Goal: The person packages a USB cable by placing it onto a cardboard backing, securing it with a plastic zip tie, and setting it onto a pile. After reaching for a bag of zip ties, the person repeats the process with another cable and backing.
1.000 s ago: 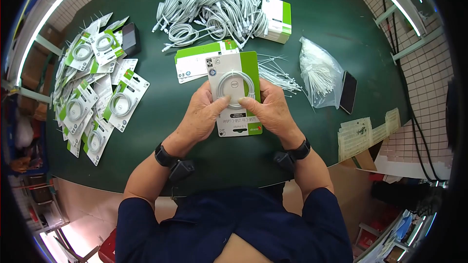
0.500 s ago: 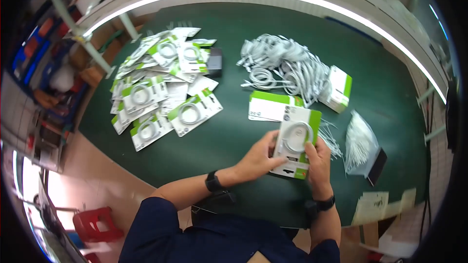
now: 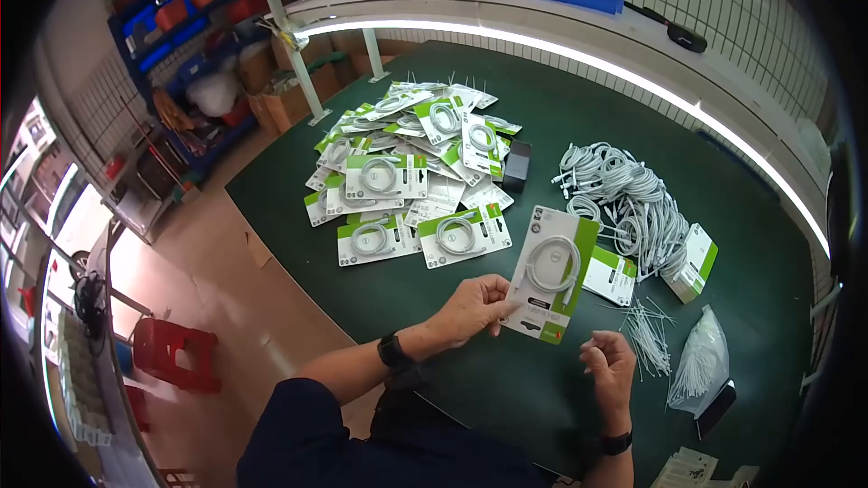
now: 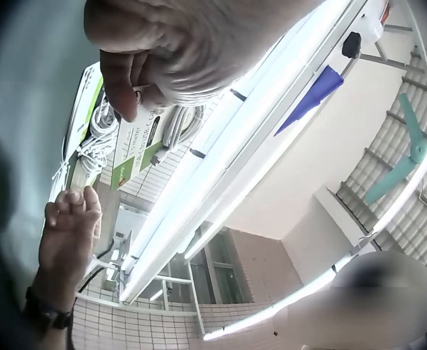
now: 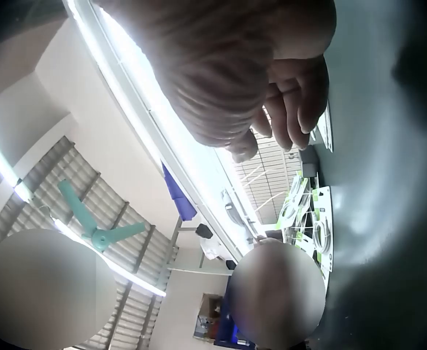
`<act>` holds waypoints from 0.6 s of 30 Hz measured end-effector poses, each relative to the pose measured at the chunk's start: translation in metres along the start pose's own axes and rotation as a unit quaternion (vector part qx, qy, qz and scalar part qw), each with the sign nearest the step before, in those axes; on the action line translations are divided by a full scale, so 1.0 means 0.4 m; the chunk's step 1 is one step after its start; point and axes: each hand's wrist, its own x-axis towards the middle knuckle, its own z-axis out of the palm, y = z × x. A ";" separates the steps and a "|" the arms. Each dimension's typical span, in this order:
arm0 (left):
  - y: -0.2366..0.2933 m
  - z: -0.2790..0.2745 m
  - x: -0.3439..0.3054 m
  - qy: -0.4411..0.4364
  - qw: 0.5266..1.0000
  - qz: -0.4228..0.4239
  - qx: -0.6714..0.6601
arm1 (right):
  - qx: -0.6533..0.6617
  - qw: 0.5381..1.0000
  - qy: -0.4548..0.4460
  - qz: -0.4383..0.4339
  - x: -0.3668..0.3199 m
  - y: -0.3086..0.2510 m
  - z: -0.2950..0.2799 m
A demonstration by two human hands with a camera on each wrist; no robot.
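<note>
My left hand [image 3: 470, 310] pinches the lower left edge of a white and green cable card [image 3: 553, 276], thumb in front. A coiled white USB-C cable [image 3: 576, 262] is fixed to the card's face. The card is held up over the green table, its printed text upside down in the head view. To its right, my right hand [image 3: 611, 369] is apart from the card, fingers loosely curled and holding nothing. In the left wrist view the card [image 4: 129, 153] shows below the left hand [image 4: 177, 51]. The right wrist view shows the right hand [image 5: 235, 73] without any object.
Carded cables [image 3: 387, 177] are heaped at the left, beside a dark box [image 3: 516, 167]. Loose white cables [image 3: 633, 199] lie to the right, near flat cards [image 3: 610, 278] and a card stack [image 3: 694, 262]. Cable ties [image 3: 648, 339], a plastic bag [image 3: 701, 357] and a phone [image 3: 716, 411] lie nearer.
Both hands held the card at first; the right hand has let go and moved away, leaving it in the left hand. The head view has turned left toward the heap.
</note>
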 end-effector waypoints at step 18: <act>0.309 -0.393 0.080 0.364 0.820 0.293 0.331 | -0.135 0.991 0.004 -0.019 0.022 0.117 -0.008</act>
